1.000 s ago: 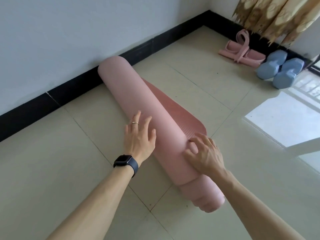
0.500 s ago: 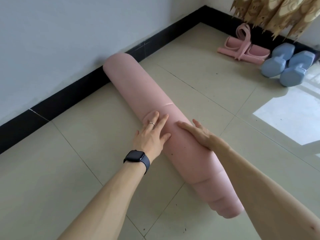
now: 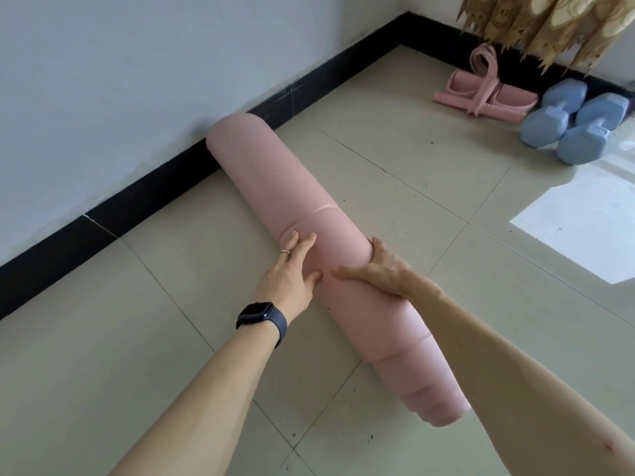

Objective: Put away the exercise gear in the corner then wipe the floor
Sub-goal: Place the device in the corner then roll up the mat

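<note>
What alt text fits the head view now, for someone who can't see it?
A person's left hand presses flat against a rolled pink mat lying on the tiled floor while the right hand grips over its top. Beyond, near the corner, lie two blue dumbbells and a pink resistance band below a curtain.

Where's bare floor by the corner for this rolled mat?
Bare tiles run along the black skirting from the far end of the rolled mat to the corner, and between the mat and the blue dumbbells. Under the curtain it is crowded: pink pull band and dumbbells sit side by side.
</note>
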A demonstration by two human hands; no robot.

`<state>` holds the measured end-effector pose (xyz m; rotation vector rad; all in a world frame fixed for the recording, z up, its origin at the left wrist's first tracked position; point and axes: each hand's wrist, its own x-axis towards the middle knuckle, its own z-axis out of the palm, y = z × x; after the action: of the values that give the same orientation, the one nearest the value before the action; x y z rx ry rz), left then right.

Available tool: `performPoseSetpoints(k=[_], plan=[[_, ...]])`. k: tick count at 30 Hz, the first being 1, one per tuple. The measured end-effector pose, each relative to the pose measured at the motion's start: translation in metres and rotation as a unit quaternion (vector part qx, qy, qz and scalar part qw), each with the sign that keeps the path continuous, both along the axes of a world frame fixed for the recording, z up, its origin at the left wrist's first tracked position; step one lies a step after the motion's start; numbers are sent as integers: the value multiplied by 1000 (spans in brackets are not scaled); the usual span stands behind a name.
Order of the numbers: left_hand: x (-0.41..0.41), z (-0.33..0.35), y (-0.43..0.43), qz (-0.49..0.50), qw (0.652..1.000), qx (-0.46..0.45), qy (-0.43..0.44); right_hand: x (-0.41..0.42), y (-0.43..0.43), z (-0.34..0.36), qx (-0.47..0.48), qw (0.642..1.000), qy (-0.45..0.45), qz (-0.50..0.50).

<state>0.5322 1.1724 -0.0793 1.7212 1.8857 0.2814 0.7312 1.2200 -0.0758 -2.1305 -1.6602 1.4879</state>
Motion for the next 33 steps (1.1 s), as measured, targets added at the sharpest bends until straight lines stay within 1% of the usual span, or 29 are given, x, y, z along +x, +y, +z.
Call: performPoseSetpoints(k=[2,3,4,6,8,11,13,15,17,20,22,24,26,28,30,32,33], plan=[[-5,4,-9,31,998,-18,-49,-15,-15,3,57,998,-31,-1],[-8,7,-15,58,994,-25,-94,-23,-23,4,84,995,-50,0],[-11,10,-21,93,984,-32,-149,-29,-33,4,105,993,-62,-3],[-24,19,-35,176,951,-34,-251,-36,-55,7,130,989,-64,-13],[-42,26,-49,247,914,-59,-318,-39,-77,11,139,989,-47,-14],[-68,39,-71,318,856,-103,-395,-48,-116,25,166,986,-1,2],[-84,54,-81,347,818,-86,-451,-63,-137,35,189,981,47,13],[-100,77,-88,348,793,-23,-500,-84,-148,49,205,973,103,12],[-119,107,-88,331,789,60,-514,-108,-149,65,220,964,149,12],[-149,164,-83,276,809,171,-490,-144,-132,100,227,949,218,23],[-165,198,-83,238,817,222,-476,-166,-114,136,217,936,276,21],[-175,226,-87,203,828,265,-450,-186,-98,179,217,918,329,50],[-183,248,-95,178,837,298,-423,-203,-87,217,222,895,382,65],[-191,261,-104,154,845,320,-401,-218,-81,242,207,888,406,53],[-199,270,-110,126,850,331,-390,-231,-77,258,214,882,417,45],[-206,282,-113,113,840,346,-402,-241,-78,271,226,870,435,45],[-210,290,-113,117,827,359,-417,-245,-78,276,226,864,448,33]])
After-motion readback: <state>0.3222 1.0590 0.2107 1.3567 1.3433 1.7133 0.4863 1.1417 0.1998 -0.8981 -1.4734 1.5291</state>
